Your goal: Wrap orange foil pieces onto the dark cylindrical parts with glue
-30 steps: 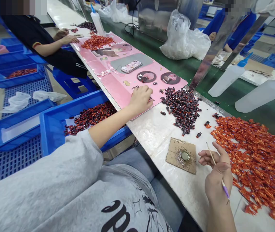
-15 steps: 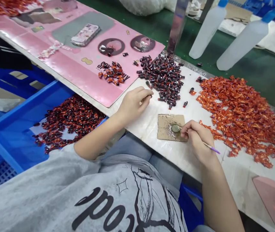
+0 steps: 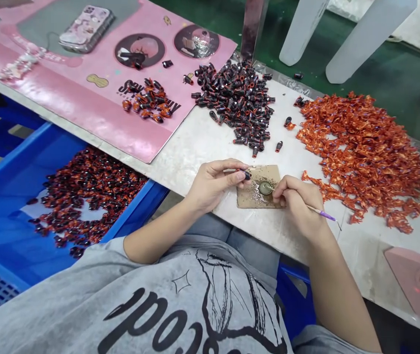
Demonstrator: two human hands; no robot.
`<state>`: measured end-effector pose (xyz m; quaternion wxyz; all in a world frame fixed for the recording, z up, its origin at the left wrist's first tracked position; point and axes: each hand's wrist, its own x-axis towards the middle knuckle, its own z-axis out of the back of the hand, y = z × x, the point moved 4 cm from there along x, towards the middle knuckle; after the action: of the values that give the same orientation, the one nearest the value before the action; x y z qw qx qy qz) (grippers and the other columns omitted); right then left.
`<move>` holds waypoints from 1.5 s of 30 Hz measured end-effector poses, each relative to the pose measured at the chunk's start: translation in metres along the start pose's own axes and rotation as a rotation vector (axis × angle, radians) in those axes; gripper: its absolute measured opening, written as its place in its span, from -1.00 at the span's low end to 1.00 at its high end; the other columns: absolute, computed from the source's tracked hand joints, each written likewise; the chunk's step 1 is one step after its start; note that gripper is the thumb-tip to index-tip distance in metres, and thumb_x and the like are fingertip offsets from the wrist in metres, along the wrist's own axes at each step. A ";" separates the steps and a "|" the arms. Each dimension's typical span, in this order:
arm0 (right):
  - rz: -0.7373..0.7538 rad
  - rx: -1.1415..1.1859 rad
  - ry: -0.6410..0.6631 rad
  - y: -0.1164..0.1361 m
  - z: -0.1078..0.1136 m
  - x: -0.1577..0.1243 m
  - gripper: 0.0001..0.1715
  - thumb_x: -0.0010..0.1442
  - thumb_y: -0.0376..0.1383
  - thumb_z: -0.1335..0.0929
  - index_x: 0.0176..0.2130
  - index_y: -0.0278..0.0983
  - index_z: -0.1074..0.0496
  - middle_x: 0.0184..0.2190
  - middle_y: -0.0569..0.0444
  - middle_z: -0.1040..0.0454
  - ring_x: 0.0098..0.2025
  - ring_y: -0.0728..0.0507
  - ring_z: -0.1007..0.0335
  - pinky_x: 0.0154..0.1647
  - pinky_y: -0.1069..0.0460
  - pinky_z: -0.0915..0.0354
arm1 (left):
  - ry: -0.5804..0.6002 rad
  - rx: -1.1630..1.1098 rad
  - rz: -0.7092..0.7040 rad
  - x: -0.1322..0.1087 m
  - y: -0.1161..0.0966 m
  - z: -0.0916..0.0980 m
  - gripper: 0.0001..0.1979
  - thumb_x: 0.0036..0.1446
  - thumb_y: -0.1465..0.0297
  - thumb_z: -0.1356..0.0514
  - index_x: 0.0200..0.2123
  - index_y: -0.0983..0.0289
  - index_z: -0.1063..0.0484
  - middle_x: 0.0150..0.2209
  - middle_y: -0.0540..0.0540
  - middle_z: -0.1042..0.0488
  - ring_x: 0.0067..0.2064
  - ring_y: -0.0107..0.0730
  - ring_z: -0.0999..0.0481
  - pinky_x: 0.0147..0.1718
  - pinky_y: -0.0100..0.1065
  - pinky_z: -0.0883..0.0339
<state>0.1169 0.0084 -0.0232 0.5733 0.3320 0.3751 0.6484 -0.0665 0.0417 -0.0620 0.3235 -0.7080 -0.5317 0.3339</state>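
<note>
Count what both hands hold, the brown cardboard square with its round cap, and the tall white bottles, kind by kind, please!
Thin pale stick with purple section, in the right hand: 1
Small glossy black piece, in the left hand: 1
Flat brown cardboard square: 1
Small round greenish cap on it: 1
Tall white plastic bottles, tops out of frame: 2
Total: 6

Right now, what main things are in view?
Table: one, whitish, centre
Mat: one, pink, left
Dark parts: many, black-orange, table heap
Orange pieces: many, orange, right heap
Mixed pieces: several, black-orange, on mat
Phone: one, pinkish, on mat
Bin: one, blue, left
Bin pieces: many, black-orange, left
Cardboard: one, brown, on table
Cap: one, greenish, on cardboard
Bottles: two, whitish, back
Ribbed object: one, pink, right
Stick: one, pale-purple, at cap
Left hand: one, bare, holding dark part
Right hand: one, bare, holding stick
</note>
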 end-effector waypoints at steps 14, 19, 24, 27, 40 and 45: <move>-0.032 0.028 0.083 0.007 0.001 -0.003 -0.78 0.13 -0.36 -0.21 -0.47 -0.23 -0.39 -0.56 0.16 -0.45 -0.49 -0.01 -0.36 -0.45 0.08 -0.26 | 0.067 -0.016 0.058 -0.012 0.007 -0.003 -0.73 -0.17 0.27 -0.56 -0.34 0.17 -0.70 -0.29 0.08 -0.69 -0.39 -0.41 -0.65 -0.34 -0.38 -0.54; -0.036 0.172 -0.017 0.012 0.010 -0.005 -0.66 0.30 -0.03 -0.31 -0.32 -0.23 -0.45 -0.49 0.13 -0.49 -0.44 -0.01 -0.40 -0.41 0.07 -0.33 | 0.065 -0.036 -0.007 -0.012 0.008 -0.002 -0.75 -0.14 0.29 -0.55 -0.31 0.07 -0.71 -0.33 0.01 -0.69 -0.39 -0.50 -0.61 -0.29 -0.41 -0.53; -0.015 0.233 -0.092 0.016 0.018 -0.007 -0.65 0.19 0.00 -0.44 -0.26 -0.23 -0.47 -0.47 0.13 -0.51 -0.43 -0.02 -0.40 -0.39 0.04 -0.37 | 0.050 -0.030 -0.092 -0.008 0.010 0.000 -0.75 -0.09 0.25 -0.53 -0.27 0.06 -0.71 -0.28 0.03 -0.69 -0.33 -0.47 -0.61 -0.24 -0.38 -0.53; 0.018 0.269 -0.104 0.018 0.018 -0.008 -0.71 0.22 -0.06 -0.43 -0.27 -0.23 -0.47 -0.48 0.13 -0.50 -0.42 -0.02 -0.41 -0.38 0.04 -0.37 | 0.066 -0.032 -0.075 -0.007 0.009 -0.002 -0.75 -0.12 0.24 -0.54 -0.29 0.08 -0.71 -0.32 0.02 -0.69 -0.36 -0.48 -0.62 -0.29 -0.41 -0.54; 0.223 0.321 0.030 0.026 0.003 -0.016 -0.84 0.35 -0.21 -0.34 -0.19 -0.18 -0.53 -0.39 0.12 -0.53 -0.33 -0.02 -0.47 -0.29 0.07 -0.40 | 0.069 -0.066 0.026 -0.006 0.008 -0.004 -0.73 -0.22 0.29 -0.57 -0.36 0.16 -0.70 -0.35 0.03 -0.70 -0.42 -0.45 -0.67 -0.31 -0.43 -0.60; 0.199 0.307 0.080 0.024 -0.001 -0.017 -0.83 0.37 -0.23 -0.31 -0.15 -0.17 -0.52 -0.35 0.13 -0.55 -0.28 0.00 -0.49 -0.22 0.09 -0.41 | 0.078 -0.054 0.020 -0.006 0.008 -0.005 -0.75 -0.20 0.30 -0.57 -0.36 0.15 -0.70 -0.35 0.03 -0.71 -0.44 -0.50 -0.66 -0.35 -0.50 -0.59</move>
<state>0.1058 -0.0104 -0.0030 0.4336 0.4248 0.4577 0.6497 -0.0598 0.0335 -0.0652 0.3213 -0.7341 -0.5204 0.2949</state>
